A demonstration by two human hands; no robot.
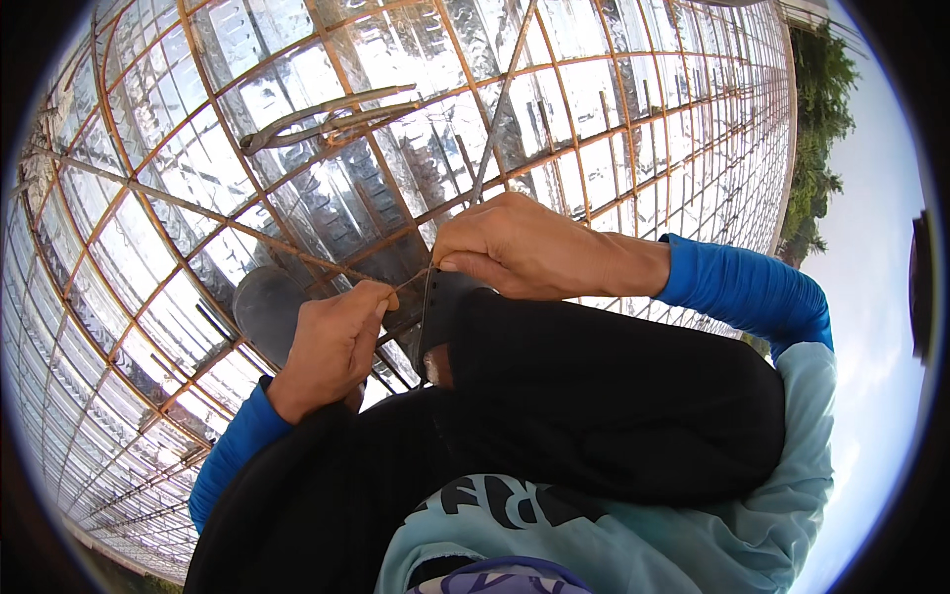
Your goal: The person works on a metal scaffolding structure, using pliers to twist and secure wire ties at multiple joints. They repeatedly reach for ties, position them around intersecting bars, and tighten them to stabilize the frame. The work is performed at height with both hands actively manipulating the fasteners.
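Observation:
My left hand [341, 342] is closed in a pinch close to my shoe. My right hand [515, 246] is closed too, a little higher and to the right. A thin tie wire [414, 280] stretches between the two pinches, gripped at both ends. Just beyond my hands runs the rusty rebar mesh [579, 139]. One slanting bar [228, 220] comes in from the left toward my left hand. A pair of long-handled pincers [327, 121] lies on the mesh farther off.
Shiny ribbed metal decking [327, 213] lies under the bars. A dark rounded shoe toe [269, 309] rests left of my hands, with another dark shoe [450, 315] beneath my right hand. Green trees [821, 119] stand past the mesh's right edge.

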